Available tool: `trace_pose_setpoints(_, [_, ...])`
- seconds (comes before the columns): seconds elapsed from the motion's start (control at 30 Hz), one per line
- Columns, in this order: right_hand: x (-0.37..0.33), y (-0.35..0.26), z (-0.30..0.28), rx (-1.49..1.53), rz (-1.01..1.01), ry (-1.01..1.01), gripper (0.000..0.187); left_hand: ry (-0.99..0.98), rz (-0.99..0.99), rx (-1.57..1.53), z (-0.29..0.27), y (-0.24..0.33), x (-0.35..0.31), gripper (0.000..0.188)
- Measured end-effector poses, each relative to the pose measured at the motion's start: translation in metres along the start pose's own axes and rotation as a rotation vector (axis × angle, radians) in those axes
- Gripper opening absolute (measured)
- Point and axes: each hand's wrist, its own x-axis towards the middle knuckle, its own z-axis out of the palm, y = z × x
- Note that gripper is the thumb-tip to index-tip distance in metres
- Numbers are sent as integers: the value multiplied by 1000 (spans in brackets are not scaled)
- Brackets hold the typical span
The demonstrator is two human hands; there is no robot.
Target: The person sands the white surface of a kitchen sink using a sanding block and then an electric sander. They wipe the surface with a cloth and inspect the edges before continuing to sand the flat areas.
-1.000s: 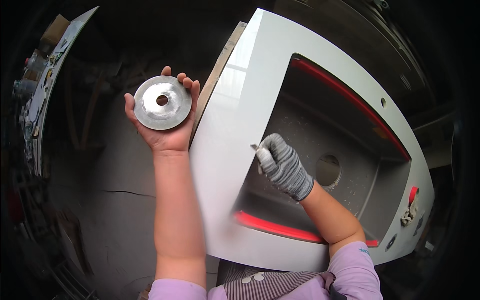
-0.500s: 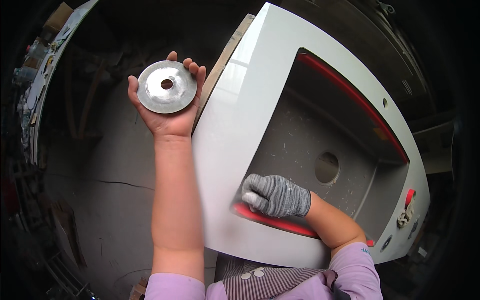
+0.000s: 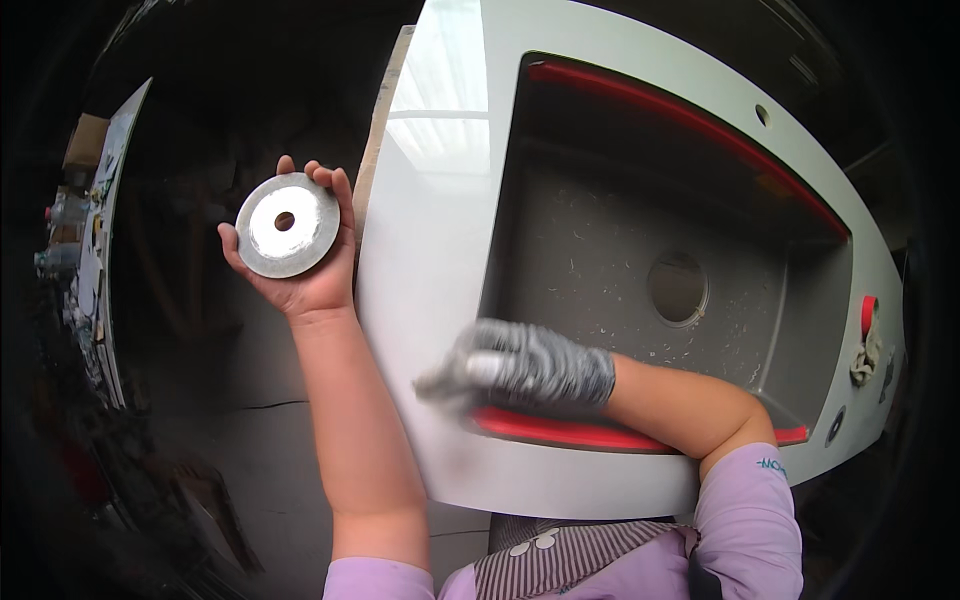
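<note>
Pale cloth (image 3: 865, 362), perhaps, near sink (image 3: 590, 245)

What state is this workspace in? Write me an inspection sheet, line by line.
Surface: glossy white panel around a grey sink, red strip along its near edge
Things in hand: metal disc, centre hole
Clutter: pale bits in the sink; crumpled cloth at the panel's right end
Hands: left hand cups the disc; right hand, gloved, blurred near the sink's near-left corner, grip unclear
Cables: thin dark line on floor, possibly a cable
Surroundings: dark; cardboard box on table at left
</note>
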Motion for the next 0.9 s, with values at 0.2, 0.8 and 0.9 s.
trace_pose_setpoints(0.2, [15,-10,-5,18,-6,-27,24,18,27,154,-2,12,2,78])
trace_pose_setpoints(0.8, [-34,-31,-1,-920,103,-61,30,-27,11,215,-5,12,3,78])
trace_pose_setpoints(0.9, [-71,-39,5,-992,-52,335,24,-34,21,228,-4,15,0,78])
